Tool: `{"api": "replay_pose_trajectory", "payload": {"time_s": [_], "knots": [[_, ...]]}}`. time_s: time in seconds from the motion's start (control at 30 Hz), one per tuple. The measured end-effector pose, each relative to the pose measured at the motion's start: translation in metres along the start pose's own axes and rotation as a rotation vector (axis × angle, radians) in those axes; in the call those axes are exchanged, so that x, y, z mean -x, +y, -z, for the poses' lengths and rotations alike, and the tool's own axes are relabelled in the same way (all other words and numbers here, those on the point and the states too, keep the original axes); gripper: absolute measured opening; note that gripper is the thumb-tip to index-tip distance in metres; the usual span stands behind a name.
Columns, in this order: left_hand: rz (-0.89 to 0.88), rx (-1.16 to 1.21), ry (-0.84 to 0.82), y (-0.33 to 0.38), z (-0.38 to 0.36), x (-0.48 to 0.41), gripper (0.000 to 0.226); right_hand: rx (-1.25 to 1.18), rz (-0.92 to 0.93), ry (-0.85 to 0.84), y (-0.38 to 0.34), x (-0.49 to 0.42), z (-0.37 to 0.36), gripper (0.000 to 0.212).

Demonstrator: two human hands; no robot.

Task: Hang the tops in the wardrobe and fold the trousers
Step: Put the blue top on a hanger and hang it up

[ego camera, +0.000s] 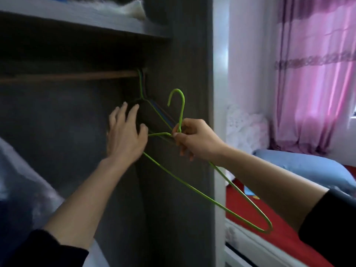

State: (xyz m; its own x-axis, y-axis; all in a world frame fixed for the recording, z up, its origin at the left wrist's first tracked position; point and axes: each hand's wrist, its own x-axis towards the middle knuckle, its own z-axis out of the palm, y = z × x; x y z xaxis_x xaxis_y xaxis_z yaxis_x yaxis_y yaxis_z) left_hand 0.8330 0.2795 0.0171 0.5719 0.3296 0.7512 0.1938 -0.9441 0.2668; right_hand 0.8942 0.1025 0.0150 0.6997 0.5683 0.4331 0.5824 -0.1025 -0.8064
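I am pinching the neck of the green hanger [192, 186] in my right hand [194, 139] just outside the wardrobe [188, 54], while my left hand [125, 135], spread and holding nothing, is reaching toward the spare hangers [154, 108] on the rail [77, 76], where the loose wire could be snagging them and pulling them off.

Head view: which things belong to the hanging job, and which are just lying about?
Job: green hanger gripped by the right hand; left hand open beside spare hangers on the wardrobe rail.
Lying about: pink curtain, blue pillow, red bedding, fluffy item on top shelf.
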Motion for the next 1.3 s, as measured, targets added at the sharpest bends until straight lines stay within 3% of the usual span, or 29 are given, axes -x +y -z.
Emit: {"api": "replay_pose_trajectory", "payload": {"time_s": [0.2,0.37,0.5,0.83,0.93,1.3], "knots": [[-0.078,0.238,0.056,0.124,-0.034,0.103,0.052,-0.027,-0.120,-0.087,0.044,0.128,0.124,0.008],[-0.157,0.333,-0.094,0.232,-0.093,0.179,0.055,0.009,-0.331,0.002,0.103,0.230,0.221,0.007],[-0.161,0.433,-0.294,0.327,-0.149,0.227,0.052,0.045,-0.487,0.128,0.150,0.302,0.289,0.008],[-0.384,0.525,-0.740,0.566,-0.295,0.322,0.057,0.065,-0.778,0.515,0.267,0.445,0.446,0.012],[-0.447,0.591,-0.830,0.640,-0.339,0.348,0.048,0.073,-0.860,0.611,0.305,0.478,0.499,0.016],[-0.640,0.610,-1.110,0.870,-0.463,0.418,0.049,0.121,-1.123,0.892,0.415,0.576,0.676,0.016]]}}
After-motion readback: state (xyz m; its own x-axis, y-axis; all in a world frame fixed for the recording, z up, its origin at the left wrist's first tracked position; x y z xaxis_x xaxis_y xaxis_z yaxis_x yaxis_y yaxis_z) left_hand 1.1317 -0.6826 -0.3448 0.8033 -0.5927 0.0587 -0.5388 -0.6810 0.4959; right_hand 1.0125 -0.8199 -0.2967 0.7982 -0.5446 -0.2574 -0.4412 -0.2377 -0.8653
